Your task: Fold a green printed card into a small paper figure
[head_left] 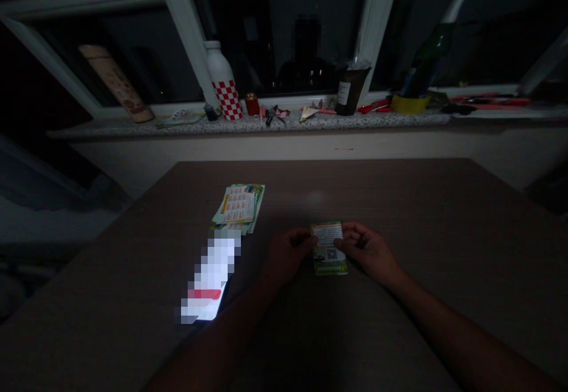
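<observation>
A small green and white card [329,248] with a square code printed on it lies on the brown table [399,214] between my hands. My left hand [286,253] has its fingers curled onto the card's left edge. From the other side, my right hand [366,248] pinches the card's right edge with closed fingers. A stack of similar green cards [239,205] sits fanned on the table to the left of my left hand. Just below that stack lies a lit phone [208,279] with a bright screen.
A stone windowsill [399,119] runs behind the table. On it stand a red-and-white checked bottle [224,81], a dark cup [349,89], a green glass bottle [432,45], a tan tube [116,83] and small clutter. The room is dark.
</observation>
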`<state>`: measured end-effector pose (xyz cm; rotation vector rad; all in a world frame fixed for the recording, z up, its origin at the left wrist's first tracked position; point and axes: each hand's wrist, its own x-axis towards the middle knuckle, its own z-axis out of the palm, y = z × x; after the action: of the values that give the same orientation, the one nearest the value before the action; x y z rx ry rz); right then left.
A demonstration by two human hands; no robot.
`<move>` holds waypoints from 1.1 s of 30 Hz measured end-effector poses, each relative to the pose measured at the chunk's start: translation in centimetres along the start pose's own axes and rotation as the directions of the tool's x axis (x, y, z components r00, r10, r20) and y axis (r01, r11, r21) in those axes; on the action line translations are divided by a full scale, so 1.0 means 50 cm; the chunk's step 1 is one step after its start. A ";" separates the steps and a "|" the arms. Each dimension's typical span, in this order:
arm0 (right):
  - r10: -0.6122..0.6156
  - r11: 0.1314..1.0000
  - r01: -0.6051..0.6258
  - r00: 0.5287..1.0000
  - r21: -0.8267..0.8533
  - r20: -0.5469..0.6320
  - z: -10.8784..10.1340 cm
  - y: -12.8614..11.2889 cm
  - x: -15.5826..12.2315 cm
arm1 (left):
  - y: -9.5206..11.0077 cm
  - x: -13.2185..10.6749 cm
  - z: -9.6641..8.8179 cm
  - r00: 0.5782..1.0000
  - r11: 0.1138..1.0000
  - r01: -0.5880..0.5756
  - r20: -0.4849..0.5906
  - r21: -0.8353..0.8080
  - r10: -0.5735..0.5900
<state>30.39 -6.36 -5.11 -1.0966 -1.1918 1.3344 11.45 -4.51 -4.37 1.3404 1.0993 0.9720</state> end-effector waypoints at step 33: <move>-0.030 1.000 0.030 0.999 0.001 0.035 -0.004 0.006 0.000 | 0.009 -0.003 0.002 1.000 1.000 0.000 0.012 0.000 0.000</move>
<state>30.55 -6.35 -5.43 -1.0549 -1.2286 1.3355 11.56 -4.69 -3.91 1.3450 1.0900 0.9629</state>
